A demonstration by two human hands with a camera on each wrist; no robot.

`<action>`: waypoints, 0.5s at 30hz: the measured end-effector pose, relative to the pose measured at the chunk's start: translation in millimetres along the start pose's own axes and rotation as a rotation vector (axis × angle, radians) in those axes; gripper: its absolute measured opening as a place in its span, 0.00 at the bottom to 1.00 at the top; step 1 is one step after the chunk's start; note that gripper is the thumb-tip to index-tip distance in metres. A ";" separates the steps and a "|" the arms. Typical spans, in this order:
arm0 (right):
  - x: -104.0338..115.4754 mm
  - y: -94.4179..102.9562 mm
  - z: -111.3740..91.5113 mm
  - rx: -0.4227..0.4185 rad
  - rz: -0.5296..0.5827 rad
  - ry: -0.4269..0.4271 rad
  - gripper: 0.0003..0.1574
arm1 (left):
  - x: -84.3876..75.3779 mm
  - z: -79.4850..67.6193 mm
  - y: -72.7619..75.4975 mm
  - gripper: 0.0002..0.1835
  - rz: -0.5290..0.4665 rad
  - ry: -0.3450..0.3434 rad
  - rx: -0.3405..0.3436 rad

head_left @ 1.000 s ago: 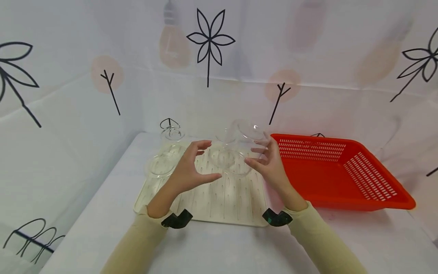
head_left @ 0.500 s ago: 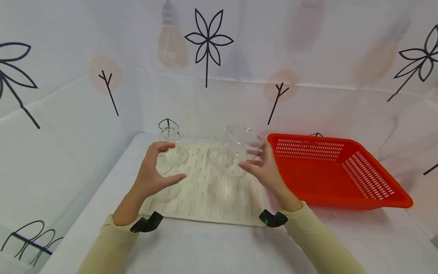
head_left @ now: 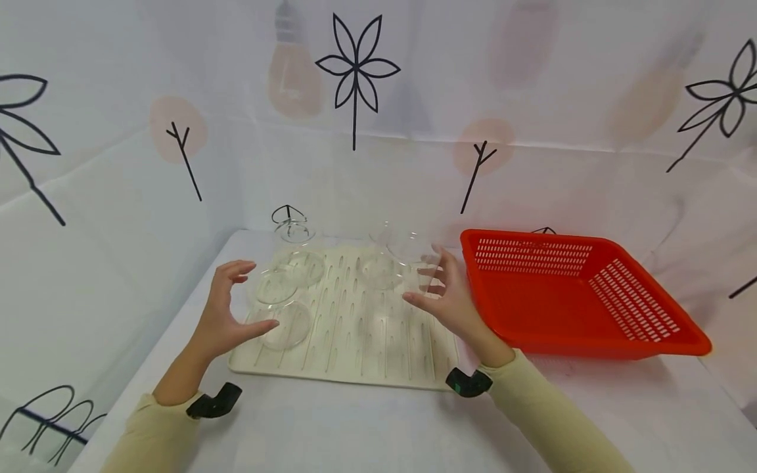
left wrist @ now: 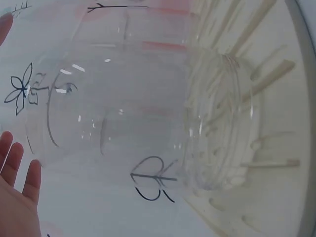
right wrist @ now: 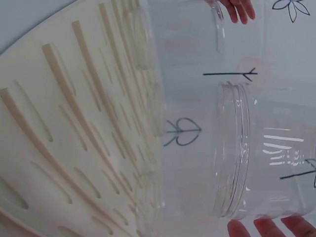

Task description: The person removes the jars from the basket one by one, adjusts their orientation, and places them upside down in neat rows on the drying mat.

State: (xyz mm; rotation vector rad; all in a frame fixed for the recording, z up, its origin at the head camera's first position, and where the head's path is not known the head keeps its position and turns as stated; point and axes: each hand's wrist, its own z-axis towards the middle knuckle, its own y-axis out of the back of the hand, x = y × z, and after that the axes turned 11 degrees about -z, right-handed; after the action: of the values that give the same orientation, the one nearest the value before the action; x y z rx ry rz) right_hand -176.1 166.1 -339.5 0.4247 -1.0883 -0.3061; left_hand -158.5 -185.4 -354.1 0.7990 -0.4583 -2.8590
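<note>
My right hand [head_left: 452, 292] holds a clear plastic jar [head_left: 411, 253] over the right part of the cream ridged mat [head_left: 355, 355], thumb on the near side. In the right wrist view, its ringed edge faces the mat and fingertips [right wrist: 266, 227] lie along its side. Whether it touches the mat cannot be told. My left hand [head_left: 221, 322] is empty, thumb and fingers spread apart, left of a clear jar [head_left: 282, 309] standing on the mat. The left wrist view shows a large clear jar [left wrist: 143, 118] apart from the fingers [left wrist: 22, 173].
Another clear jar [head_left: 298, 259] stands at the mat's back left, and one [head_left: 378, 266] behind the held jar. A red slotted basket [head_left: 550, 295] sits right of the mat. A printed white cloth [head_left: 378, 177] hangs behind.
My left hand has moved from beside the held jar leftward, past the front left jar. My right hand has lowered its jar slightly and shifted a little left.
</note>
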 end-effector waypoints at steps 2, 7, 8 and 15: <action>-10.4 -1.9 1.1 0.004 0.004 0.000 0.56 | 3.1 -4.2 5.1 0.47 -0.002 0.030 0.017; -31.3 -5.4 1.9 0.026 -0.010 -0.030 0.58 | 19.2 -19.7 19.1 0.50 0.050 0.164 0.078; -32.8 -5.9 1.4 0.032 -0.018 -0.038 0.58 | 25.2 -24.3 22.1 0.52 0.066 0.200 0.094; -40.0 -10.9 -1.1 0.108 -0.069 -0.115 0.60 | 64.5 -54.5 40.4 0.52 0.128 0.412 0.251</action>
State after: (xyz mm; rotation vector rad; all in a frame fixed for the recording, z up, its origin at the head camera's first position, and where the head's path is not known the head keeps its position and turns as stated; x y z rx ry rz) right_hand -192.9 174.3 -376.5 0.5468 -1.2082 -0.3374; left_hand -182.7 -251.0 -416.4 1.3104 -0.7813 -2.4555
